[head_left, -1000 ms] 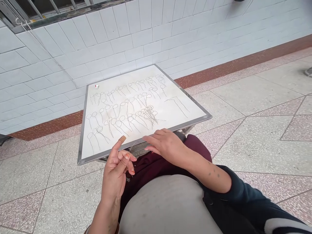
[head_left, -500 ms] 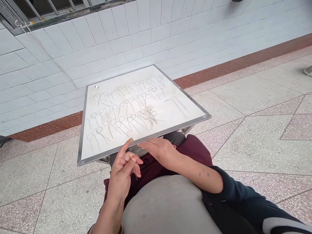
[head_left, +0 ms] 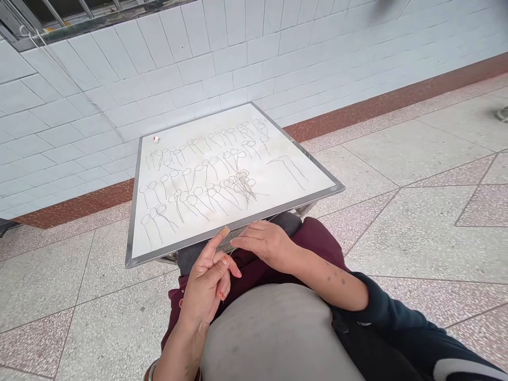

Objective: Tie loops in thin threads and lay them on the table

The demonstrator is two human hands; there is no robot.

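Note:
Over my lap, just below the near edge of the white table (head_left: 206,119), my left hand (head_left: 214,270) pinches a thin wire between thumb and a finger, its index finger stretched out. My right hand (head_left: 265,243) is to the right of it, fingers bent together around the other part of the wire, which shows only faintly between the hands. On the tabletop lie rows of thin wires with looped ends (head_left: 186,172), and a tangled bunch of them (head_left: 245,185). A few unlooped bent wires (head_left: 291,168) rest at the right.
A small white and red object (head_left: 156,139) sits at the table's far left corner. Behind the table stands a white tiled wall (head_left: 166,69) with a barred window (head_left: 79,10). The table's metal rim (head_left: 238,223) is close in front of my hands.
Both hands have shifted slightly to the right. My right hand's fingers are more bent, and less of the wire shows below my left hand.

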